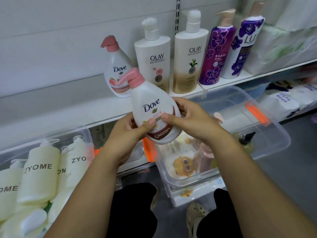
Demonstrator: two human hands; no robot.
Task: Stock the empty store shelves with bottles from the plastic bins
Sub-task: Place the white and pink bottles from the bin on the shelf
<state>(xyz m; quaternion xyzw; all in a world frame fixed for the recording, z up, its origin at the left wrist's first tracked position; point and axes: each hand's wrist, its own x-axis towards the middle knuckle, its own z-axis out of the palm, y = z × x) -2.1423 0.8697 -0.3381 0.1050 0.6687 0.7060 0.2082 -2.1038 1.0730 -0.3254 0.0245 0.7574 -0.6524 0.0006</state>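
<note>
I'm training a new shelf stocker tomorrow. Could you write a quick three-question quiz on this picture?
1. True or false: the left hand and right hand both hold one Dove bottle.
2. How many bottles stand on the shelf?
3. Fill in: the cream bottles in the left bin read ___.
Key: 1 true; 2 five; 3 ZYOME.

I saw a pale grey panelled back wall (51,40) behind the flat white metal shelf board (68,107), split by a dark slotted vertical upright (177,14). Below lay a smooth dark grey floor (301,152). The light was soft and even, throwing only faint shadows.
</note>
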